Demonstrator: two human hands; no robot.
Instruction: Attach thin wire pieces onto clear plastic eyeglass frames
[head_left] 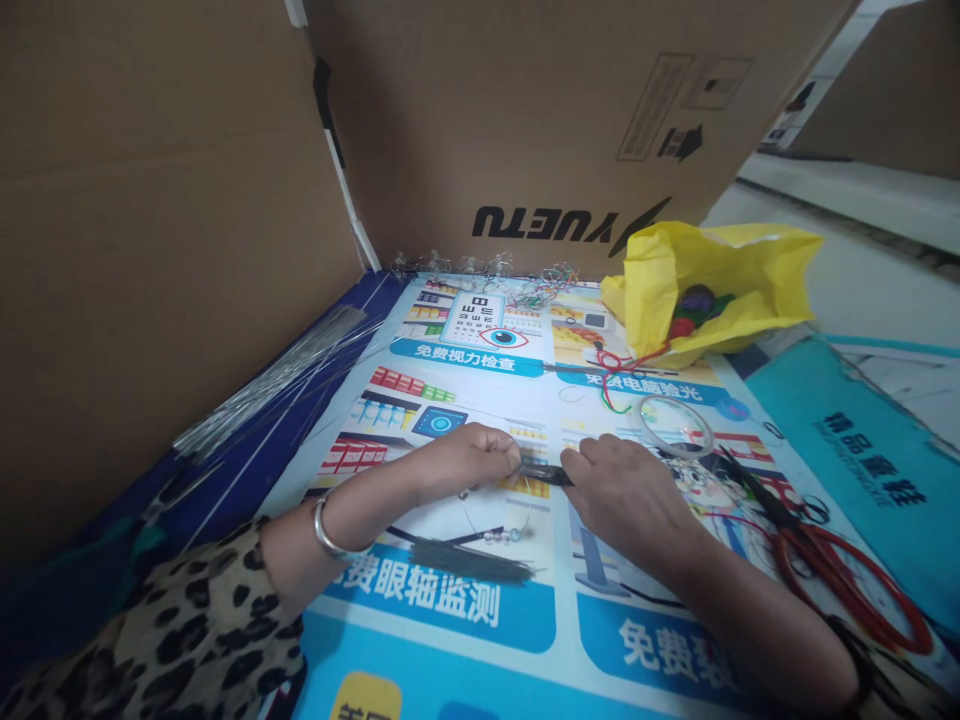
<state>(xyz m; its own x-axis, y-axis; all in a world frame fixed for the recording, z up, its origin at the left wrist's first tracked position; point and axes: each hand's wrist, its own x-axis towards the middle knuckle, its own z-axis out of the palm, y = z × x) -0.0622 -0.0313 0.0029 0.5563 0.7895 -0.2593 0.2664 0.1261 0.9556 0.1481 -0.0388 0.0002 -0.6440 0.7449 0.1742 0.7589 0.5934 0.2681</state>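
Observation:
Near the middle of the printed sheet, my left hand (480, 458) pinches a thin wire, its fingertips at the jaws of dark pliers (546, 472). The fingers of my right hand (622, 490) are wrapped round the pliers, whose handles are mostly hidden in the palm. From my left fingertips a fine wire hangs down toward a few clear beads (504, 537). Just below the hands lies a bundle of short dark wires (472, 560) on the sheet. A roll of clear tape (676, 426) rests beyond my right hand.
Red-handled scissors (847, 580) lie at the right, beside my forearm. A yellow bag (720, 290) holding coloured spools stands at the back right, near red cord (611, 362). Long silvery wires (270, 385) lie at left. Cardboard walls (510, 120) rise behind wire pieces (551, 285).

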